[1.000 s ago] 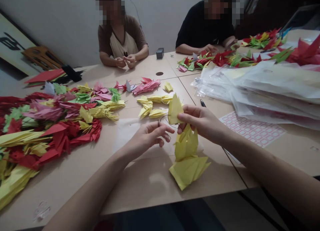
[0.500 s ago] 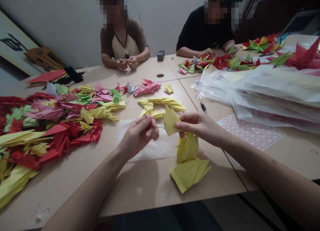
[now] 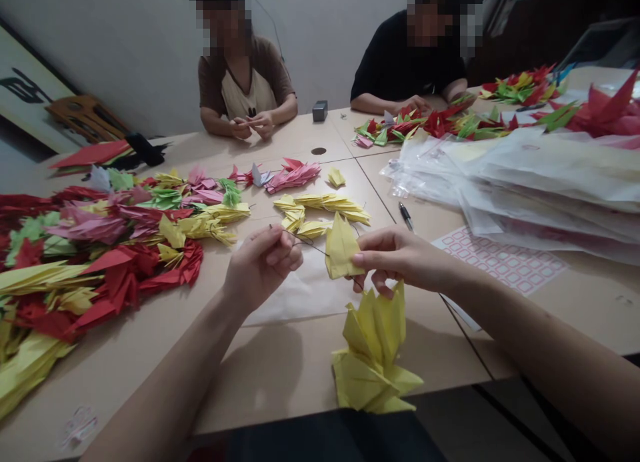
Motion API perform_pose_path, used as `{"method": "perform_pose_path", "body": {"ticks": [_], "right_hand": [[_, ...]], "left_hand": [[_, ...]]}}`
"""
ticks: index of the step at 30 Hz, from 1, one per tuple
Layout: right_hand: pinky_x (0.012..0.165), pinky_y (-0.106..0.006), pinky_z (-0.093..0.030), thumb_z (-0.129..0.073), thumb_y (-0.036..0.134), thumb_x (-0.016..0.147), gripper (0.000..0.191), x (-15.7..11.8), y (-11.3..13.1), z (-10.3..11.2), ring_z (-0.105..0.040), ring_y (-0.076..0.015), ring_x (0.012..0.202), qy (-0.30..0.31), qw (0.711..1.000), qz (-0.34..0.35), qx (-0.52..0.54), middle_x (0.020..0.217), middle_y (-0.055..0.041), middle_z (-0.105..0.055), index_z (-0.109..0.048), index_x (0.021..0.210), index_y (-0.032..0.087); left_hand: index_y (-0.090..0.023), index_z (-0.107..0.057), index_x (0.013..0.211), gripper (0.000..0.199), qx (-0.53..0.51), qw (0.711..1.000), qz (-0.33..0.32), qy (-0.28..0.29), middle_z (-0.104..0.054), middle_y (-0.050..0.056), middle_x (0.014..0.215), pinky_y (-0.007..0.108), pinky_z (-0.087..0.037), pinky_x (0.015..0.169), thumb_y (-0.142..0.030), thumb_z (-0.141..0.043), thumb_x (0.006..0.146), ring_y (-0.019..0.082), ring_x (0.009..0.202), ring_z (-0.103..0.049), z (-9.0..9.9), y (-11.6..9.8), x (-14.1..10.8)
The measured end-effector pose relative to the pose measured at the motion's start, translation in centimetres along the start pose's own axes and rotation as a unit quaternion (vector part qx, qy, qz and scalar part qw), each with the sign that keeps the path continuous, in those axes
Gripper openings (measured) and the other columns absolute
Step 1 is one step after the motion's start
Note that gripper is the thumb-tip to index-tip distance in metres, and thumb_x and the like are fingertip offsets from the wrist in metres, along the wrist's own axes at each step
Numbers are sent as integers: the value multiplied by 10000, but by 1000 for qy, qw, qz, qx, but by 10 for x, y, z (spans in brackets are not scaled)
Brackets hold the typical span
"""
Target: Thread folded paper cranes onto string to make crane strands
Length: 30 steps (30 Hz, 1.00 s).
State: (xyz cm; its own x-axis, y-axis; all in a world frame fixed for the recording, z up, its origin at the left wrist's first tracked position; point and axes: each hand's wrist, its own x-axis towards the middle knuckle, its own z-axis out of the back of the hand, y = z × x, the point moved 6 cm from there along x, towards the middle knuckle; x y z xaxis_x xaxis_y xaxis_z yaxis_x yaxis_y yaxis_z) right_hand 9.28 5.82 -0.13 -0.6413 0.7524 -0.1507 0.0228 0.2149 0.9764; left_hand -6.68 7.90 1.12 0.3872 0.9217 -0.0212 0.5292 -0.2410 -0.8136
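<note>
Yellow paper crane (image 3: 341,249) pinched in the right hand (image 3: 400,259), dark thread (image 3: 311,247) in the left hand (image 3: 263,265)
The 2 hands are held apart above the surface (image 3: 280,375), linked only by the thread, which is stretched from the left fingers to the crane (whether a needle is fitted cannot be told at this size). The crane is clamped upright between the right thumb and fingers. A cluster of yellow paper cranes (image 3: 373,355) is seen below that hand, near the edge of the surface, though whether it hangs or rests cannot be told. Threading is judged to be the step in hand, and steady tension on the thread appears to be called for. Heaps of multicoloured paper cranes (image 3: 100,249) are spread to the left
</note>
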Motion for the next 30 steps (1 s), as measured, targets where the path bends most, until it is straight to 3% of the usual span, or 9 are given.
{"method": "perform_pose_path", "body": {"ticks": [6,13,16,19,21,24,26,28,30], "right_hand": [[425,-175,-319,-665,394,793,282,-2,2,-1,-434,-33,437,16,998,11,-53,581,24,-607,-606,670,147],[459,-205,-303,-627,373,819,253,-5,9,-2,-448,-62,503,18,993,51,-101,574,37,-536,-623,681,160],[482,-201,-347,-638,337,815,172,-4,12,-4,-507,-67,528,16,995,77,-59,623,41,-559,-607,786,171],[478,-198,-365,-658,297,805,153,-3,12,-2,-532,-63,518,-4,995,98,-15,662,49,-577,-569,870,190],[474,-200,-375,-664,292,798,158,-2,10,1,-534,-62,511,-27,994,101,-13,664,46,-582,-562,857,187],[468,-202,-376,-679,297,774,164,-1,10,6,-541,-64,512,-68,991,105,-37,644,40,-583,-578,807,171],[470,-210,-385,-692,304,759,175,-1,10,9,-547,-70,511,-102,987,112,-58,622,37,-586,-590,793,166],[479,-225,-410,-702,322,751,199,-1,9,12,-562,-85,510,-141,980,122,-76,583,36,-588,-586,793,167],[490,-241,-446,-706,342,753,225,-2,8,13,-595,-110,524,-180,970,135,-92,558,28,-595,-562,794,174]], "left_hand": [[-100,-606,573,259,-50,996,-32,-65,-295,-58,428,161,-386,460,-138,-538,820,50,440,-404,12,-7,5],[-135,-533,644,288,-117,978,-82,-153,-377,-63,460,180,-400,481,-165,-425,909,55,447,-424,33,-24,11],[-144,-556,718,215,-63,970,-88,-218,-462,-55,545,194,-397,492,-189,-448,898,52,451,-433,46,-24,13],[-184,-581,872,63,44,941,-105,-317,-574,-17,786,210,-418,539,-175,-538,826,84,603,-553,61,-22,9],[-227,-577,931,187,143,913,-174,-340,-576,-6,934,211,-436,611,-137,-599,769,114,787,-588,61,-28,3],[-253,-605,953,258,328,830,-349,-288,-544,0,1080,208,-417,817,-96,-633,750,135,1044,-513,35,-43,-14],[-236,-634,871,143,415,790,-398,-212,-564,9,1010,226,-388,869,-115,-598,803,145,1033,-506,12,-41,-24],[-206,-625,713,177,448,813,-354,-114,-574,10,788,238,-410,769,-162,-540,861,136,812,-542,-6,-30,-24],[-185,-607,633,272,448,854,-261,-36,-556,4,642,241,-419,659,-210,-514,887,120,637,-528,-14,-12,-20]]}}
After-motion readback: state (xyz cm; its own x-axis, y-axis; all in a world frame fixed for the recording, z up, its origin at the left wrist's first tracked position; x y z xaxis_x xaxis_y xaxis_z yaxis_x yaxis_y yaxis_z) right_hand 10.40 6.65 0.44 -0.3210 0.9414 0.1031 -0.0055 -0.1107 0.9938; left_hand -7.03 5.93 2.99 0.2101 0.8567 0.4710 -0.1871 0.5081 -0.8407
